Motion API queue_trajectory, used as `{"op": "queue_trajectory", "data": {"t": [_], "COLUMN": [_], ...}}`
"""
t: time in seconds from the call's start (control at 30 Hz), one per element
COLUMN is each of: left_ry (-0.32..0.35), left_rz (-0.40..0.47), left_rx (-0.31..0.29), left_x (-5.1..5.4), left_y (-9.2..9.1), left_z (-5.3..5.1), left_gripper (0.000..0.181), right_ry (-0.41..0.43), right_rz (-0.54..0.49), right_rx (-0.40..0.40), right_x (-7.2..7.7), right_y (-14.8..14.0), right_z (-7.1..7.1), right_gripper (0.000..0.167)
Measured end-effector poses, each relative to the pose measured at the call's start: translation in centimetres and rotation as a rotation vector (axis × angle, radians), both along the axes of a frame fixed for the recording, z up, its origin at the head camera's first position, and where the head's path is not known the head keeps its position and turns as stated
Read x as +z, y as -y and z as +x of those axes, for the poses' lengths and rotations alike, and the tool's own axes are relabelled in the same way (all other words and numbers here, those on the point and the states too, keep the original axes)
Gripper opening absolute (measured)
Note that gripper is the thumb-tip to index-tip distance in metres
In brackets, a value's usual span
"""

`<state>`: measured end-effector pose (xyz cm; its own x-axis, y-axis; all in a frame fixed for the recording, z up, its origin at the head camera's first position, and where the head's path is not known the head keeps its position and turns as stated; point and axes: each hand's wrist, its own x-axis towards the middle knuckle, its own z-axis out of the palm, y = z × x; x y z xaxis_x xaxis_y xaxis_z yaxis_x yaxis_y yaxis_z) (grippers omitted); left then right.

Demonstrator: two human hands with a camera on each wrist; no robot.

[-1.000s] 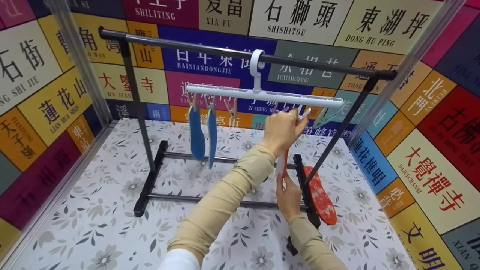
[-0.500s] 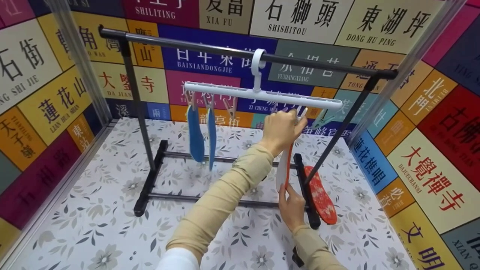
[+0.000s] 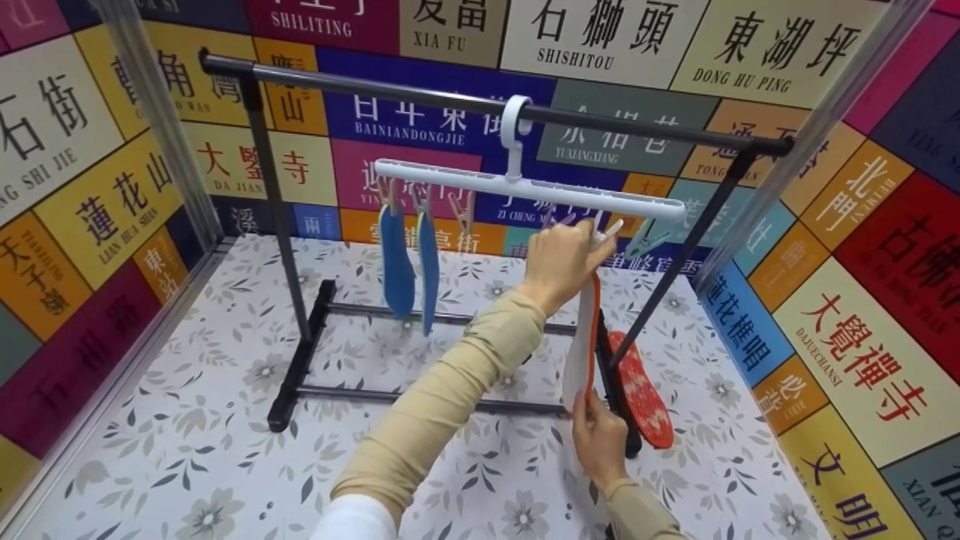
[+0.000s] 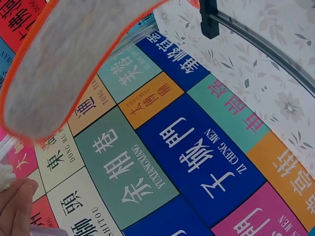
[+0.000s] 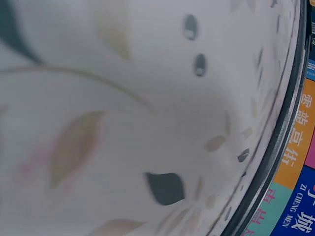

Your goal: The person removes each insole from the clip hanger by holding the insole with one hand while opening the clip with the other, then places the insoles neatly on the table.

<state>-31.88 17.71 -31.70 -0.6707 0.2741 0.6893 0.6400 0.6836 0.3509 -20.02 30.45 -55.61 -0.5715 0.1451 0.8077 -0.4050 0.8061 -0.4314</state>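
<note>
In the head view my left hand point(image 3: 564, 261) pinches a white clothespin point(image 3: 609, 234) below the right part of a white bar hanger point(image 3: 450, 178). An insole point(image 3: 581, 352), pale grey on one side with an orange edge, hangs below that hand; its top is hidden behind the hand. My right hand point(image 3: 601, 439) pinches the insole's lower end. In the left wrist view the insole point(image 4: 69, 64) fills the upper left, and fingertips point(image 4: 17, 206) touch a white clip at the lower left. Neither hand shows clearly in the right wrist view.
Two blue insoles point(image 3: 397, 262) hang from clothespins at the hanger's left end. A bare pinkish clothespin point(image 3: 463, 211) and a green one point(image 3: 649, 244) also hang there. The hanger hooks on a black rack point(image 3: 345, 87). A red patterned insole point(image 3: 643, 397) lies by the rack's right foot.
My right hand has moved down and slightly right with the insole's lower end, and more of the insole shows. The left hand stays at the clothespin. The hanger has swayed slightly.
</note>
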Motion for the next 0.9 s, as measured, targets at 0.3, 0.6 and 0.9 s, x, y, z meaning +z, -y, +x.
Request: {"op": "queue_trajectory", "data": {"t": [0.3, 0.6, 0.9], "left_ry": [0.004, -0.01, -0.06], "left_rz": [-0.009, -0.001, 0.026], "left_rx": [-0.006, -0.038, -0.029], "left_x": [-0.1, -1.6, -3.9], "left_y": [0.5, 1.8, 3.5], "left_z": [-0.2, -0.4, -0.1], "left_gripper": [0.035, 0.039, 0.03], "right_ry": [0.055, 0.015, -0.028], "right_rz": [-0.011, 0.016, 0.004], "right_rx": [-0.099, -0.171, -0.233], "right_x": [-0.1, -0.4, -1.4], "right_y": [-1.5, -4.3, -7.1], "right_z": [1.9, 2.8, 4.4], "right_gripper": [0.009, 0.015, 0.013]}}
